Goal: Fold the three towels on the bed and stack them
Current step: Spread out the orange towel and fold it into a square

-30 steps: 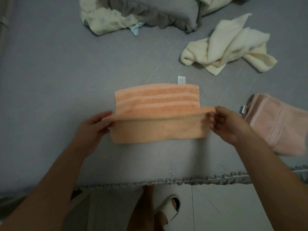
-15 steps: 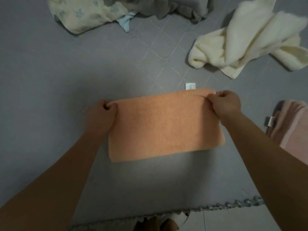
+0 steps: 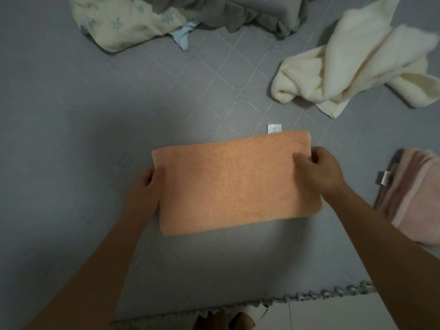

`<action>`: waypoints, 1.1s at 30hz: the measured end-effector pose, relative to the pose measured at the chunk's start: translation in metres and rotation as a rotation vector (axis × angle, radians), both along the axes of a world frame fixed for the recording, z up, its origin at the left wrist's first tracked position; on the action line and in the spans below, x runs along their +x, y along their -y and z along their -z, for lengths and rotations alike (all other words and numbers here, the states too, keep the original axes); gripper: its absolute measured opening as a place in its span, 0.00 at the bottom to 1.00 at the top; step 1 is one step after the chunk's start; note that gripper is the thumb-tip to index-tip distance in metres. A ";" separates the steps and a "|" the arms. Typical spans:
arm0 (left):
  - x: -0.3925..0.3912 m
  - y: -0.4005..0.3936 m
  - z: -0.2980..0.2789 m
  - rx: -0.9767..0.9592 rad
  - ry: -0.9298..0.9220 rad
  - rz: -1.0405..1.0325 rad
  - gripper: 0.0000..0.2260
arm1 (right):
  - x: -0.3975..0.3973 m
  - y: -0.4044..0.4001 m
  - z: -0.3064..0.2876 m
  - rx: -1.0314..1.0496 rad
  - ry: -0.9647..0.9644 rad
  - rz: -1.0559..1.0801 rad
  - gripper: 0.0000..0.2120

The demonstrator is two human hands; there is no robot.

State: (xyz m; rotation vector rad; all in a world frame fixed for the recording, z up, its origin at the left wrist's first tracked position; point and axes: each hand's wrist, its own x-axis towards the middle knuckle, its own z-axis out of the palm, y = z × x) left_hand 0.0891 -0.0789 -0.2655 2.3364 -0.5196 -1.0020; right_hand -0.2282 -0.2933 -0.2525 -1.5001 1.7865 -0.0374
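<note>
An orange towel [image 3: 234, 184] lies folded into a flat rectangle on the grey bed [image 3: 71, 129], a white label sticking out at its far edge. My left hand [image 3: 147, 189] holds its left edge, thumb on top. My right hand [image 3: 319, 170] grips the right edge near the far corner, thumb on top. A cream towel [image 3: 352, 65] lies crumpled at the far right. At the right edge of the view lies a pink towel [image 3: 414, 198], loosely folded, partly cut off.
Pale patterned bedding [image 3: 123, 22] and a grey frilled pillow [image 3: 238, 13] are bunched at the far side. The bed's frilled near edge [image 3: 309, 296] runs along the bottom, with white floor below it.
The near half of the orange towel was lifted and folded over onto the far half, hiding its stripes. Both hands then slid back from the far corners to the towel's side edges.
</note>
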 end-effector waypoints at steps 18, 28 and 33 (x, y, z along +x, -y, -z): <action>-0.036 -0.005 -0.009 -0.090 0.470 0.019 0.16 | 0.005 -0.040 -0.019 -0.441 -0.130 -0.100 0.23; -0.069 0.016 0.057 0.062 0.810 0.778 0.31 | 0.046 -0.063 0.052 -0.510 -0.248 -1.080 0.37; -0.063 0.011 0.061 0.130 0.760 0.641 0.32 | -0.010 -0.040 0.056 -0.430 -0.355 -0.776 0.35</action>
